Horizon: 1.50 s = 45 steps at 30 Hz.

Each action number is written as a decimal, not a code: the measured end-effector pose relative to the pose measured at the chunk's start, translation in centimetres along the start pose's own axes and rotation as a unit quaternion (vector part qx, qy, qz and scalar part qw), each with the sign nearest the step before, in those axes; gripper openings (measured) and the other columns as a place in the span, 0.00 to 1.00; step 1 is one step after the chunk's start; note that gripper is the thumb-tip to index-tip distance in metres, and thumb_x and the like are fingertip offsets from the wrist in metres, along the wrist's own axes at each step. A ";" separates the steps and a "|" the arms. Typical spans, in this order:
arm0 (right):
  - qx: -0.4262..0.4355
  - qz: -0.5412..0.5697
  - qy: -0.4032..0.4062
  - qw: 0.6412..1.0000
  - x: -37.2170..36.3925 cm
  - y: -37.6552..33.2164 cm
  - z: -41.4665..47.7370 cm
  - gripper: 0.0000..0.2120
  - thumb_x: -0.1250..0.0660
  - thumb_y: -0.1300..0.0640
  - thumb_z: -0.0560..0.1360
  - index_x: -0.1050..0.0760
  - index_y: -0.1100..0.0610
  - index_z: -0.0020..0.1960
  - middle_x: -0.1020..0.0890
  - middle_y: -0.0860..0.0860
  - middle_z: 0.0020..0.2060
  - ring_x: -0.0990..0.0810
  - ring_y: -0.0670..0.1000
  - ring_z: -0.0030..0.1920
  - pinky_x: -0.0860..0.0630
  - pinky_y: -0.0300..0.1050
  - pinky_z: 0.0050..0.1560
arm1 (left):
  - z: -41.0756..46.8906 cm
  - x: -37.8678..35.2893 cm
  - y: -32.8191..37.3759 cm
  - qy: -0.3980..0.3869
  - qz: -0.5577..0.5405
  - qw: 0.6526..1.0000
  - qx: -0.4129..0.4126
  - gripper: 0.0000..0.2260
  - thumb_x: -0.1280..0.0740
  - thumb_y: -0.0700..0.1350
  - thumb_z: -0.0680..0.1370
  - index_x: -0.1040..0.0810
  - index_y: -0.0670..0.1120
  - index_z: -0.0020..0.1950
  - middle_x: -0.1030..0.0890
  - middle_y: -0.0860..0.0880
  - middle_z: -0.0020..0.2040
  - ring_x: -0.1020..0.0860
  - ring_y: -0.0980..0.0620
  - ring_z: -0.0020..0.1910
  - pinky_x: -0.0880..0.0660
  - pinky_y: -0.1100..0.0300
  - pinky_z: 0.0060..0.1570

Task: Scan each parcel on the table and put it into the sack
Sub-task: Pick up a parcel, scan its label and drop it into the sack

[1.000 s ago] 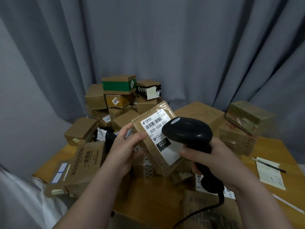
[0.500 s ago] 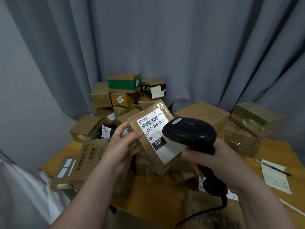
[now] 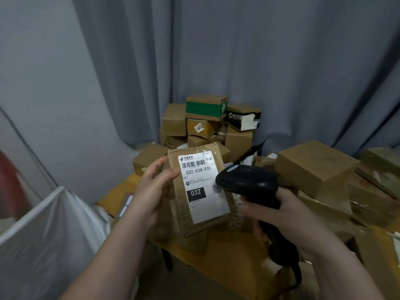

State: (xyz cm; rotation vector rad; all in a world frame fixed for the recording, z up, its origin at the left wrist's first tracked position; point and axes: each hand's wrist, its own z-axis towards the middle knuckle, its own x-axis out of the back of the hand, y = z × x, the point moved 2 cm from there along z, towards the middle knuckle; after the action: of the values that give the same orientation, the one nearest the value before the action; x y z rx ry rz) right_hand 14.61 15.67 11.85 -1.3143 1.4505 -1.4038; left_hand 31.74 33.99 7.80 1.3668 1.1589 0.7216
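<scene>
The white sack (image 3: 49, 224) sits low on the left, nearest the left hand (image 3: 153, 191), whose thumb and fingers pinch the parcel (image 3: 201, 187) by its left edge. It is held upright above the table (image 3: 233, 250). The right hand (image 3: 281, 217) grips the scanner (image 3: 249, 180) beside it.

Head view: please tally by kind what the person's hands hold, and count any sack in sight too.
Parcels held: 1, the labelled parcel in the left hand
Scanners: 1, the black scanner in the right hand
Sacks: 1, the white sack at the left
Total: 3
</scene>
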 end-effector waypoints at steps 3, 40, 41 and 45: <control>-0.010 -0.007 -0.020 1.000 -4.4 -0.4 1.8 0.14 0.26 0.50 0.64 0.21 0.51 0.49 0.20 0.50 0.31 0.21 0.50 0.30 0.25 0.44 0.34 | 0.2 5.1 0.8 0.028 0.026 0.999 -0.008 0.21 0.29 0.45 0.73 0.25 0.53 0.65 0.15 0.47 0.50 0.16 0.54 0.41 0.27 0.59 0.38; -0.168 -0.038 -0.063 0.983 -29.3 8.4 7.7 0.11 0.27 0.58 0.72 0.23 0.58 0.53 0.21 0.52 0.31 0.24 0.49 0.30 0.26 0.41 0.34 | -0.3 28.5 -7.4 0.002 0.446 0.890 0.090 0.16 0.31 0.47 0.77 0.24 0.51 0.65 0.21 0.51 0.54 0.23 0.54 0.52 0.30 0.65 0.46; -0.161 -0.031 -0.047 0.985 -28.2 8.0 7.3 0.10 0.27 0.58 0.72 0.23 0.58 0.52 0.20 0.53 0.31 0.23 0.48 0.30 0.26 0.42 0.34 | 0.0 26.7 -6.6 -0.007 0.447 0.893 0.063 0.15 0.31 0.47 0.77 0.23 0.50 0.64 0.21 0.53 0.51 0.23 0.55 0.51 0.30 0.66 0.46; -0.143 0.011 0.028 0.989 -23.0 7.5 5.8 0.09 0.28 0.60 0.73 0.23 0.57 0.52 0.22 0.53 0.32 0.23 0.51 0.33 0.26 0.45 0.36 | 1.2 19.5 -5.3 -0.067 0.445 0.893 -0.003 0.16 0.32 0.45 0.77 0.24 0.49 0.65 0.21 0.54 0.51 0.23 0.55 0.52 0.30 0.66 0.51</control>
State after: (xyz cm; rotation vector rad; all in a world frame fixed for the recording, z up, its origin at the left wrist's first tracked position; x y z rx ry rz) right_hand 23.97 35.58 0.14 -1.4359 1.7494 -1.2602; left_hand 38.01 50.83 -1.47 1.9125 0.3604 1.2347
